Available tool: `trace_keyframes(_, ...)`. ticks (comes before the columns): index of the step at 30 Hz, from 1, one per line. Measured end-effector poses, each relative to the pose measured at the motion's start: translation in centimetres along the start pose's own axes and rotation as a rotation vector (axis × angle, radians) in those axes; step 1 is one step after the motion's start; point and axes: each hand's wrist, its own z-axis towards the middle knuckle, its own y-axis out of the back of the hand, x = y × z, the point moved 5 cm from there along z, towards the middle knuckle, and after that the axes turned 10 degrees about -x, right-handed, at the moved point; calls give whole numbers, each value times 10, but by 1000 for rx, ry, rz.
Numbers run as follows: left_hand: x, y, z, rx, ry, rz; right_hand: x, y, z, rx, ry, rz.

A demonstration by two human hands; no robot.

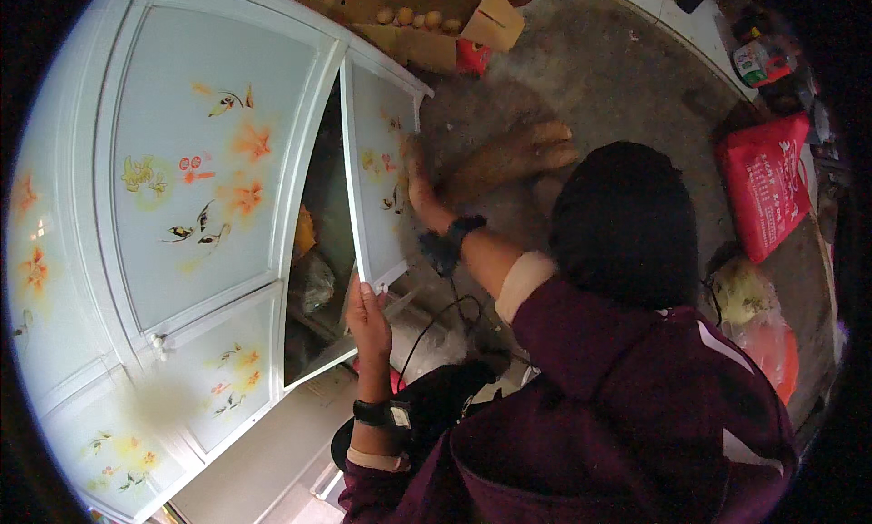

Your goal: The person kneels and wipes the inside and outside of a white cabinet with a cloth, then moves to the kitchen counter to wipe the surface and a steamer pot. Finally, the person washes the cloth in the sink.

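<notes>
A white-framed cabinet (204, 251) with frosted, flower-printed panels fills the left side. One narrow cabinet door (375, 108) stands swung outward, leaving a dark opening beside it. My left hand (370, 320) grips this door's lower corner, thumb on the frame near a small white knob (382, 289). Seen edge-on, my right hand (424, 190) is at the door's outer face; its fingers are blurred, so their grip is unclear. Both wrists wear black straps. Inside the opening, a clear plastic bag (317, 282) and something orange (304, 232) partly show.
A cardboard box (426, 47) with several round brown items stands beyond the cabinet. At right is a red bag (770, 183) bearing writing. A black cable (419, 337) runs near clear plastic (436, 340). A dark rounded shape (623, 224) blocks part of the concrete floor (599, 67).
</notes>
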Motion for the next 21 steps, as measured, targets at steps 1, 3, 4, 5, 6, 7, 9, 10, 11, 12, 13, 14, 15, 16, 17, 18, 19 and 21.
trace_keyframes(1, 0, 1, 2, -5, -24, -71, -3, 3, -20, 48, 33, 3)
trace_keyframes(3, 5, 7, 6, -37, -7, -25, -15, 8, -64, 40, -97, -19)
trace_keyframes(4, 7, 9, 9, -39, -1, -17, -18, 8, -86, 36, -162, -30)
trace_keyframes(5, 9, 12, 12, -65, 12, -32, -17, 5, -103, 32, -224, -40)
trace_keyframes(6, 7, 14, 14, -56, -33, -54, -14, -1, -117, 28, -283, -50)
trace_keyframes(7, 8, 15, 16, -45, -26, -34, -5, -9, -123, 33, -290, -94)
trace_keyframes(9, 6, 14, 17, 19, -26, -90, 20, -32, -137, 50, -256, -215)
trace_keyframes(10, 7, 16, 19, 22, -16, 34, 35, -46, -142, 64, -210, -282)
trace_keyframes(11, 4, 16, 18, 38, -52, 20, 48, -56, -141, 62, -203, -277)
trace_keyframes(12, 4, 16, 18, 37, -51, 4, 59, -66, -136, 66, -189, -264)
trace_keyframes(13, 3, 16, 16, 34, -49, -11, 70, -76, -127, 79, -135, -247)
trace_keyframes(14, 2, 14, 15, 60, -29, -161, 73, -83, -104, 53, -138, -326)
trace_keyframes(15, 4, 13, 12, 45, -11, -99, 81, -84, -82, 80, -56, -237)
trace_keyframes(16, 4, 11, 10, 34, -3, -76, 87, -102, -52, 26, 49, -327)
trace_keyframes(17, 6, 9, 7, 43, 26, -71, 90, -106, -31, 59, 88, -298)
trace_keyframes(18, 6, 6, 5, 55, 24, -22, 95, -103, -9, 90, 125, -273)
trace_keyframes(19, 5, 4, 2, 55, 12, -38, 101, -99, 13, 117, 163, -248)
trace_keyframes(21, 3, 0, -1, 39, 28, -101, 117, -105, 46, 135, 274, -234)
